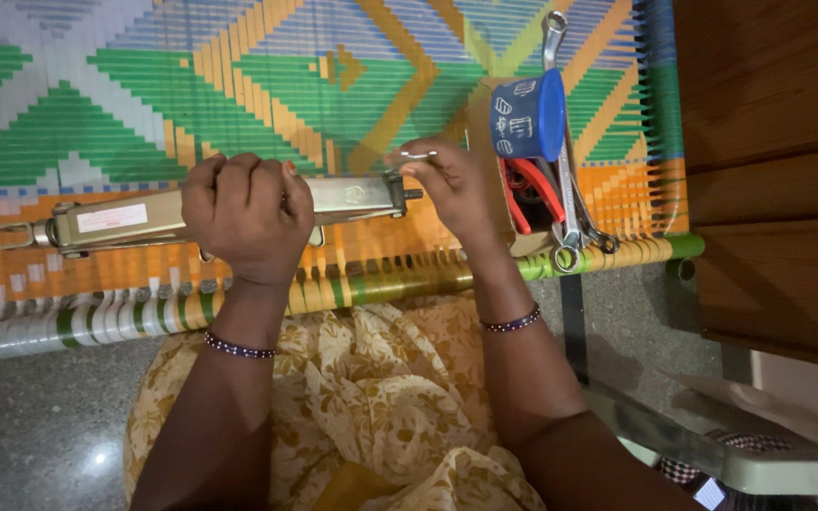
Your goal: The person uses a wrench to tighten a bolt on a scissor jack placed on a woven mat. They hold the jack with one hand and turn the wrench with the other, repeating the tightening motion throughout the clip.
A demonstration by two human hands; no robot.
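A long gold-coloured metal tool [125, 220] with a forked end at the left lies across a woven cot. My left hand [246, 216] is closed round its middle. At the tool's right end, my right hand [449, 185] pinches a small silver metal piece [418, 155] between thumb and fingers, next to the tool's end fitting [396, 187].
The cot's woven surface [144, 95] shows green, orange, yellow and white bands. An open cardboard box [513, 203] at the right holds a blue cup-shaped part [530, 117], red-handled pliers [532, 189] and silver spanners [565, 203]. A wooden cabinet [778, 161] stands at the right. A grey stone floor [40, 416] lies below.
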